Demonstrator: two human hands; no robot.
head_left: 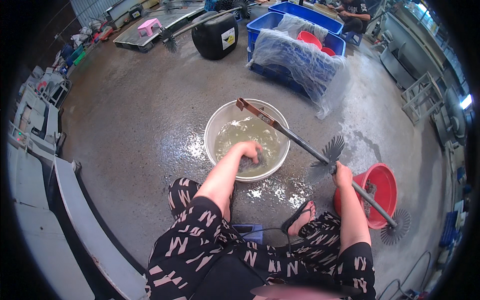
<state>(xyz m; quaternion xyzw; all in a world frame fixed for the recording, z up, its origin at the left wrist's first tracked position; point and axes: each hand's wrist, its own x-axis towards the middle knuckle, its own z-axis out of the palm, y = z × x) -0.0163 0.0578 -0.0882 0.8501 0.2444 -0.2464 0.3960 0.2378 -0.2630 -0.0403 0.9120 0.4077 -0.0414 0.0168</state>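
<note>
My left hand (249,150) reaches into a white bucket (210,145) of cloudy water, its fingers curled over a dark greyish mass (250,164) that I cannot make out. My right hand (343,175) grips a long metal rod (302,142) just below a grey fan-like bladed disc (332,150). The rod slants across the bucket's right side. Its rusty brown flat end (255,111) lies over the far rim, and a second bladed disc (398,226) sits near its lower right end. Under that lower part stands a red bucket (387,182) with greyish stuff inside.
Blue crates (295,75) draped with pale netting (280,50) stand ahead, holding red basins (310,39). Left of them are a black drum (215,37) with another disc-ended rod and a pink stool (149,26). A person (354,15) sits at far right. Machinery (35,145) lines the left.
</note>
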